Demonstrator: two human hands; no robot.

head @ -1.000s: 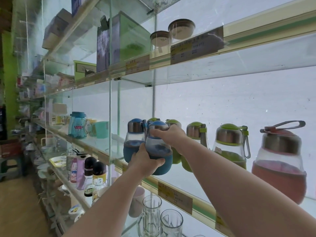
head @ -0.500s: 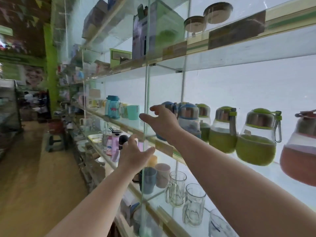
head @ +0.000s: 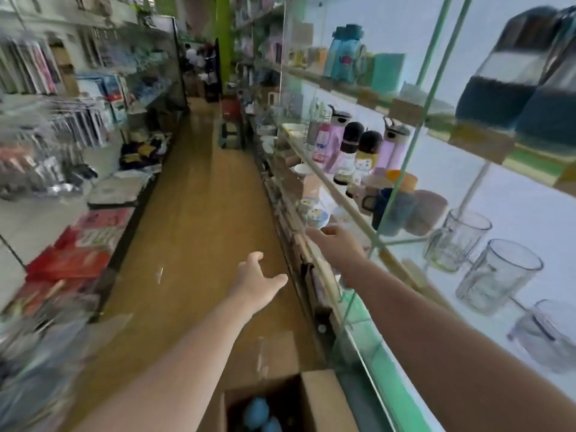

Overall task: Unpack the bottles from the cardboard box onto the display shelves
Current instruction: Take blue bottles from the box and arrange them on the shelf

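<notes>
An open cardboard box (head: pixel 321 400) stands on the floor at the bottom of the view, with blue bottle caps (head: pixel 256 413) showing inside. Two blue-sleeved bottles (head: pixel 498 85) stand on the glass display shelf (head: pixel 473 145) at the upper right. My left hand (head: pixel 257 283) hangs open over the aisle floor above the box, holding nothing. My right hand (head: pixel 338 243) is stretched out empty beside the front edge of the lower shelf, fingers relaxed. The whole view is blurred by motion.
Glass shelves run along the right with glass mugs (head: pixel 498 275), coloured cups (head: pixel 402 207) and small kids' bottles (head: pixel 352 151). Racks of packaged goods (head: pixel 62 182) line the left. A brown floor aisle (head: pixel 193 213) runs between, with a stool (head: pixel 230 132) further down.
Both hands have let go of the blue bottle on the shelf and dropped away from it. The view has swung down and left, bringing the aisle and the box into sight.
</notes>
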